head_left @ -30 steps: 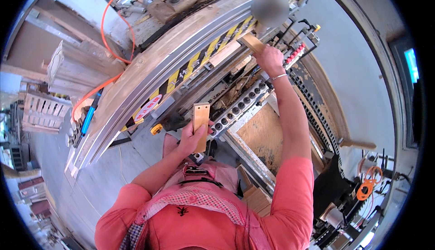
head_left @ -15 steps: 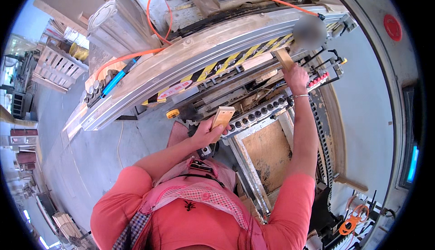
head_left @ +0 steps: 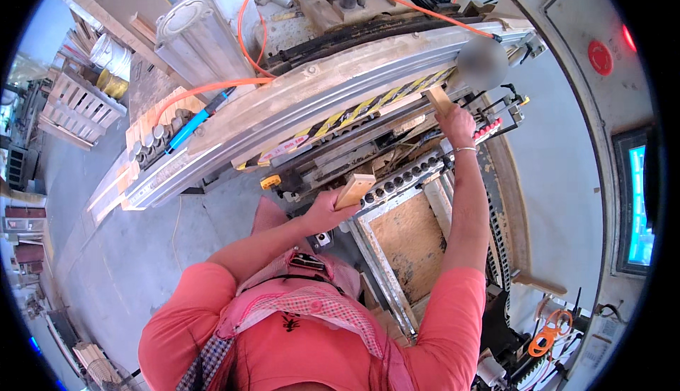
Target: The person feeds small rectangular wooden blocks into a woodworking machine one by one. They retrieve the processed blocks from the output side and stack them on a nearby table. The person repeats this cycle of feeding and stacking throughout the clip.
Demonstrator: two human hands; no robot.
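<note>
A short, light wooden piece (head_left: 356, 190) with small holes near its end is gripped in my left hand (head_left: 327, 214), in front of my waist. Farther off to the right, my right hand (head_left: 457, 125) is closed around another wooden piece (head_left: 438, 99), whose far end reaches under the striped edge of the machine beam (head_left: 333, 78). A bracelet circles my right wrist. Between my hands runs a rail with a row of black round knobs (head_left: 401, 181). The fingers of both hands are partly hidden by the wood and the hands themselves.
A blue-handled air gun (head_left: 190, 132) lies on the beam's left end, by an orange hose (head_left: 185, 96). Red knobs (head_left: 487, 130) and black clamps stand right of my right hand. A control panel with a red button (head_left: 600, 58) and a lit screen (head_left: 640, 203) is at the right.
The view has shifted, bringing the lit screen further into sight at the right. The wooden piece in my left hand has tilted more to the right. Both hands keep their hold.
</note>
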